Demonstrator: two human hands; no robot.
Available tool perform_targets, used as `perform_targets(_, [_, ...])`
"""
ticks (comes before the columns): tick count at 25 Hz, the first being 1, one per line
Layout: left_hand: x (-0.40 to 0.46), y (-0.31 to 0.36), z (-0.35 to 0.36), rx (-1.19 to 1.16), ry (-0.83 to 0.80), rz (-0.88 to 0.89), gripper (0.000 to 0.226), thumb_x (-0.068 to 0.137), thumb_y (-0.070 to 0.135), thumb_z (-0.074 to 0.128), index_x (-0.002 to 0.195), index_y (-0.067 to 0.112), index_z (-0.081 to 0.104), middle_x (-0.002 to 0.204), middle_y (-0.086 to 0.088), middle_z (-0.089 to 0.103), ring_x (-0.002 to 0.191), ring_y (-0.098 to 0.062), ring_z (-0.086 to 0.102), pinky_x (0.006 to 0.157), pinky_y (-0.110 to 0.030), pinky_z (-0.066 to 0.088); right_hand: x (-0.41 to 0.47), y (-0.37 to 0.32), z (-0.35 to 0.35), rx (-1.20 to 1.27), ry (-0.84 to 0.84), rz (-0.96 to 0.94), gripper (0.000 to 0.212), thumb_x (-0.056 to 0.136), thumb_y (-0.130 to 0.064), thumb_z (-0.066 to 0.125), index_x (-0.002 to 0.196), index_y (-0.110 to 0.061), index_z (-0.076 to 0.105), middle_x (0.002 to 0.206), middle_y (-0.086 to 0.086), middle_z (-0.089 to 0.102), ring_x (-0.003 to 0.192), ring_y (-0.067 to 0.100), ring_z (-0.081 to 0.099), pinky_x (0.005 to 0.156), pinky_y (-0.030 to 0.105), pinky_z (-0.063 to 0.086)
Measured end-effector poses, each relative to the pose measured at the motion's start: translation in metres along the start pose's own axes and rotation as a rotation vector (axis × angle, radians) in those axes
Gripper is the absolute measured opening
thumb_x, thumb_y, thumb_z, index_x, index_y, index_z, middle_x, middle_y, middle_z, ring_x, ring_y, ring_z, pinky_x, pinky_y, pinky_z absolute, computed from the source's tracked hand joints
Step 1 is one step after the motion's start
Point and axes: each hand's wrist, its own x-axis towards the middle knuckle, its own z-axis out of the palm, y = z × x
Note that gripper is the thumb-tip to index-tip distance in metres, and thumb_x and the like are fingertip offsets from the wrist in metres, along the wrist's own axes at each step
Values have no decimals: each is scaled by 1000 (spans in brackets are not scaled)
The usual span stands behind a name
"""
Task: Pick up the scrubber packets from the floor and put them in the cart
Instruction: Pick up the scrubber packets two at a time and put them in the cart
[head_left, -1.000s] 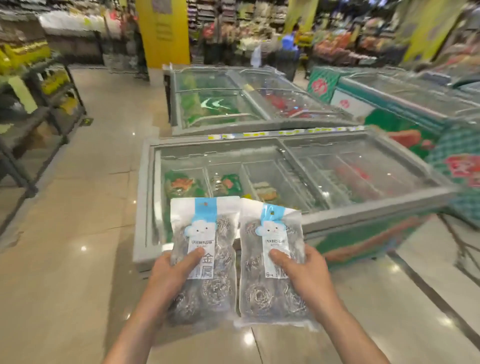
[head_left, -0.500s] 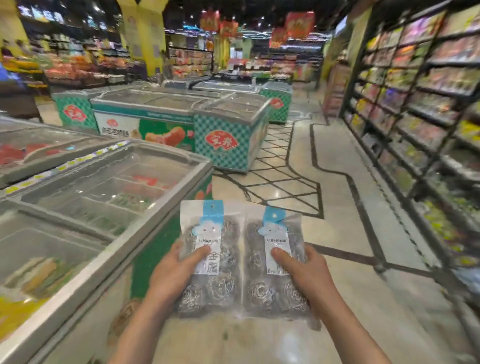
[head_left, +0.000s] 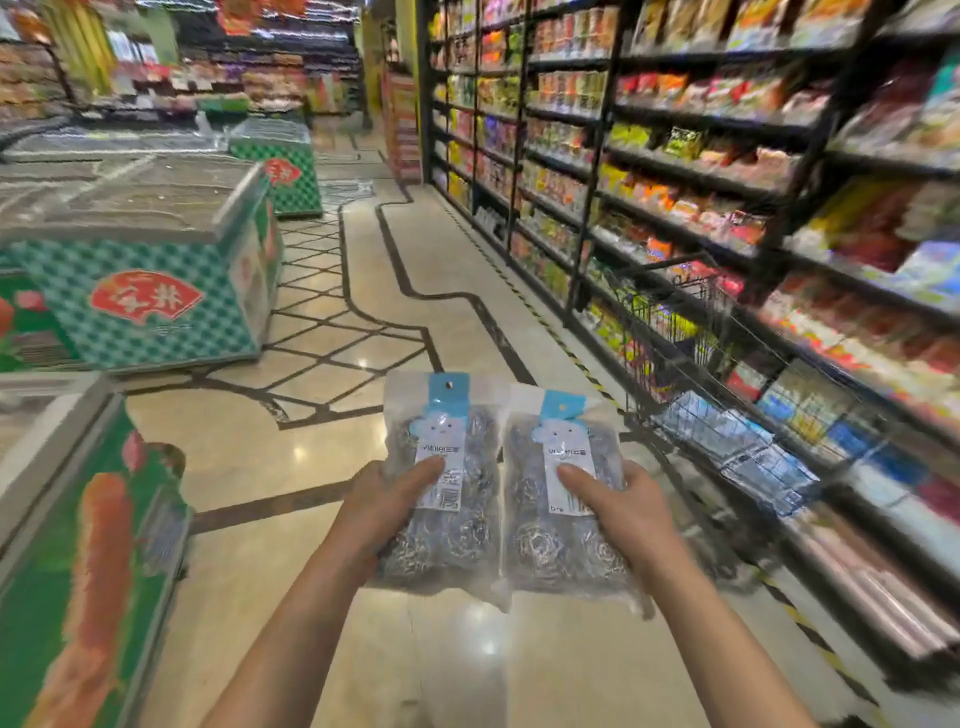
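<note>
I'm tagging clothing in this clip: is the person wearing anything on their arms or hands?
Nothing visible. The left hand and right hand are bare, with no gloves, rings, watch or bands showing. Both forearms are uncovered down to the frame's bottom edge; no sleeve appears.

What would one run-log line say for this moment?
left hand: holds left packet | right hand: holds right packet | cart: ahead-right

Green chest freezers (head_left: 150, 291) stand left of stocked shelves (head_left: 675, 171), apparently snacks, across tiled floor (head_left: 322, 457).
</note>
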Motion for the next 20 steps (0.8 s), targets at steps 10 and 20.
perform_targets(10, [274,99,167,152,-448,23,31,89,34,78,109,10,72,91,-11,82,80,-30,81,83,-51,65,206,-31,-48,47,425,55,30,86,-30,87,112,-17,77,95,-1,84,85,21,82,85,46,65])
perform_targets(20, [397,86,448,261,-747,-97,37,79,43,85,98,22,62,95,-5,79,85,-26,79,85,-51,64,334,10,-215,139,804,183,27,86,-27,86,109,-16,76,91,-1,84,80,19,81,76,39,64])
